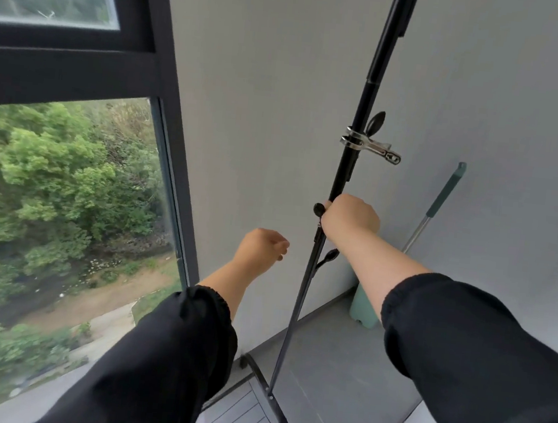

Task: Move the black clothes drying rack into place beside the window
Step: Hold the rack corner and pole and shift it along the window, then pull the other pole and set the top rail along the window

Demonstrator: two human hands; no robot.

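The black clothes drying rack (pixel 359 116) shows as a thin upright pole running from the top of the view down to a curved black foot (pixel 261 378) on the grey floor. A metal clip (pixel 370 145) is clamped on the pole. My right hand (pixel 351 215) is shut around the pole just below the clip, next to a black knob. To the left of the pole, not touching it, my left hand (pixel 261 247) hovers with its fingers loosely curled and holds nothing. The dark-framed window (pixel 165 96) stands at the left.
A grey wall (pixel 264 106) rises right behind the rack. A mop with a green-tipped metal handle (pixel 438 204) leans in the right corner beside a pale green container (pixel 362 306). Grey floor tiles (pixel 340 372) and a slatted panel (pixel 239 410) lie below.
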